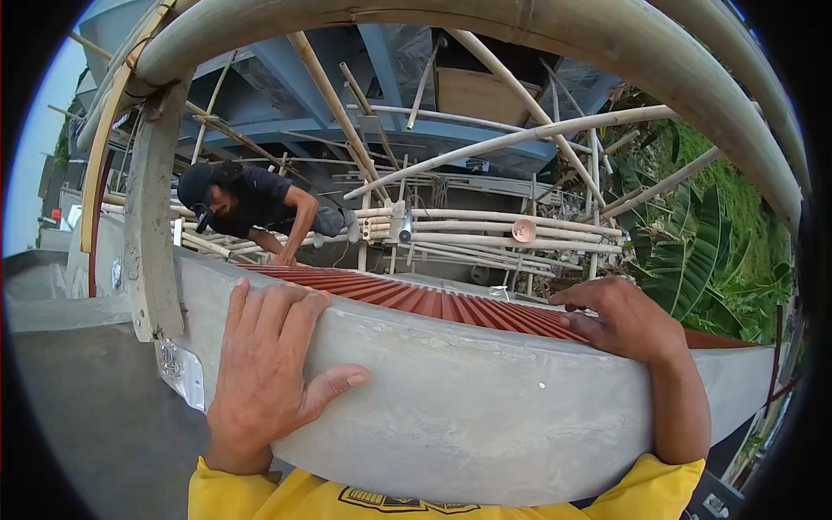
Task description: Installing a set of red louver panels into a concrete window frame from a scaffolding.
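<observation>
My left hand [273, 364] lies on the grey concrete ledge [485, 407], fingers stretched out over its upper edge and thumb out to the side. Farther right, my right hand [620, 316] reaches over the same edge, index finger extended and thumb low, at a row of red ribbed slats or panels [416, 295] along the ledge's far side. Whether it presses on them I cannot tell. My hands show no object held in them.
A co-worker [269, 204] in a dark shirt and cap leans at the slats' far side. Bamboo scaffolding [477, 217] surrounds the ledge, with a concrete post [152, 217] at left, a pink round container [523, 230] on the poles, and banana leaves [689, 251] at right.
</observation>
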Available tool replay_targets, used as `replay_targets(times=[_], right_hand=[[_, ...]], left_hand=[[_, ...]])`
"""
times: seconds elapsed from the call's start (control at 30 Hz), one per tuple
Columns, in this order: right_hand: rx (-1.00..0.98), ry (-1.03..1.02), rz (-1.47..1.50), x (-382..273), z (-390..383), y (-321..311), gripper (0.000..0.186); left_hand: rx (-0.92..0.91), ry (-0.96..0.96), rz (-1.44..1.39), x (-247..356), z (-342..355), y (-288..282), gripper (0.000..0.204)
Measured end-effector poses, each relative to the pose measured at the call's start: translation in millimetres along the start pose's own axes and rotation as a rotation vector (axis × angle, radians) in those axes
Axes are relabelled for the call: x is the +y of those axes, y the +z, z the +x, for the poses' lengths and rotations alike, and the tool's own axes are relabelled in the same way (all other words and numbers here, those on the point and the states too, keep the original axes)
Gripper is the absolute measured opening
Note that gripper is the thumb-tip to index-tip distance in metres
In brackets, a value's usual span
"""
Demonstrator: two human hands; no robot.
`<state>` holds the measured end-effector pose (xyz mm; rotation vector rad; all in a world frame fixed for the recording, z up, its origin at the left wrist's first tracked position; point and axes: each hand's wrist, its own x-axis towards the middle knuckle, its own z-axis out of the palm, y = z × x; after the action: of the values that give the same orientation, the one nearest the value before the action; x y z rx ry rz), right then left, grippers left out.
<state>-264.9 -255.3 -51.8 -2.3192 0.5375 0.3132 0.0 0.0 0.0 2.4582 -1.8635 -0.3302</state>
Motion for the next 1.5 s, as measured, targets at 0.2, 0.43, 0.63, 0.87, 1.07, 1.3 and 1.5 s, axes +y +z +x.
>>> replay_targets(times=[0.2, 0.43, 0.63, 0.87, 1.07, 1.3, 1.5], right_hand=[[-0.013, 0.013, 0.005, 0.3, -0.3, 0.5, 0.028], [0.002, 0.010, 0.026, -1.0, -0.4, 1.5, 0.029], [-0.002, 0.017, 0.022, -1.0, -0.8, 0.1, 0.030], [0.000, 0.015, 0.022, -0.1, -0.6, -1.3, 0.030], [-0.007, 0.030, 0.029, 0.6, -0.5, -1.8, 0.030], [-0.058, 0.104, 0.041, -1.9, 0.3, -3.6, 0.028], [-0.006, 0.009, 0.028, -5.0, 2.6, -2.4, 0.027]], left_hand=[[-0.001, 0.002, 0.005, 0.7, -0.6, 0.6, 0.073], [-0.011, -0.009, 0.017, 0.5, -1.5, 0.1, 0.075], [-0.013, -0.010, 0.019, 1.6, -0.5, 0.5, 0.075], [-0.006, -0.016, 0.019, 3.1, 0.7, 0.4, 0.075], [-0.004, -0.014, 0.019, 3.8, 1.5, 0.6, 0.075], [-0.005, -0.016, 0.032, 2.3, 1.6, 1.4, 0.075], [-0.008, -0.091, 0.014, 0.7, -0.5, 5.8, 0.087]])
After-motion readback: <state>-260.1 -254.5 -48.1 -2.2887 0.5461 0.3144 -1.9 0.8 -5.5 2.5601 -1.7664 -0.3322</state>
